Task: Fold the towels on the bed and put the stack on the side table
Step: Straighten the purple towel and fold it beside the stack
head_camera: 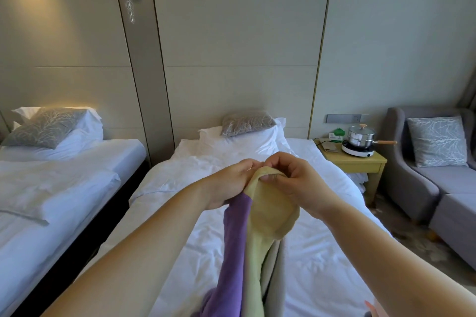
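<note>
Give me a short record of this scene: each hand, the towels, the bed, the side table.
left hand: pinches top edge of pale yellow terry towel
right hand: pinches the same edge
purple cloth towel: hangs under left hand, beside the yellow one
white-sheeted bed: below the towels
yellow wooden side table: holds steel lidded pot on white hotplate

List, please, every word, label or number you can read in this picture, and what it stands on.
No text is readable.
Green box on the side table: any print too blurred to read.
Wall switch panel: any markings too small to read.
Yellow towel: no print shows.
</note>
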Tool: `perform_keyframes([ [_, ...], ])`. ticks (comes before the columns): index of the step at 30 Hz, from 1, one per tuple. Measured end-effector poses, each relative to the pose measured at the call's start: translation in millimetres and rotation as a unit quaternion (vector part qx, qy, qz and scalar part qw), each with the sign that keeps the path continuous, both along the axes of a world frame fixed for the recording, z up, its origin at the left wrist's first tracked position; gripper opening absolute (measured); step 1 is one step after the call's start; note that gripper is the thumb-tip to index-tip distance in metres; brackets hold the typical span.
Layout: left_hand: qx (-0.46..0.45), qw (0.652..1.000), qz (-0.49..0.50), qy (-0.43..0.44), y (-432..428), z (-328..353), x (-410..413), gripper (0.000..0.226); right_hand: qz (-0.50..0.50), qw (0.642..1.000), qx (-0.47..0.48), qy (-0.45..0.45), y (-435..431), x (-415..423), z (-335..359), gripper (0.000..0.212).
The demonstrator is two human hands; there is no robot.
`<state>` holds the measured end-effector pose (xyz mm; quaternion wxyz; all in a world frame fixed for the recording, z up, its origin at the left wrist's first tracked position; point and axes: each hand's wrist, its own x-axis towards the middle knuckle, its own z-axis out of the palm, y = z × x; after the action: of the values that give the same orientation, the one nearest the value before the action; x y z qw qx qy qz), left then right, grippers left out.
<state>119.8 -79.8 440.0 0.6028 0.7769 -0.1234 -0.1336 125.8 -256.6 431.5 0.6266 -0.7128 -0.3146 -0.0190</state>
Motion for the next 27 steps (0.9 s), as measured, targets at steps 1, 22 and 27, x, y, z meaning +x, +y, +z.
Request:
perform_keyframes([
  [1,0.003,0.999,-0.027,0.033,-1.7,-1.4,-0.2,0.029,0.015,1.000,0.006,0.001,-3.0,-0.6,1.1,0.008],
  [22,0.003,0.977,0.025,-0.214,2.1,8.6,0.3,0.022,-0.094,0.995,-0.044,0.011,-6.1,-1.3,-12.6,0.021],
  [27,0.020,0.952,0.049,-0.300,-9.1,35.6,-2.3,0.022,-0.101,0.992,-0.075,-0.022,12.1,-7.3,-10.4,0.017],
])
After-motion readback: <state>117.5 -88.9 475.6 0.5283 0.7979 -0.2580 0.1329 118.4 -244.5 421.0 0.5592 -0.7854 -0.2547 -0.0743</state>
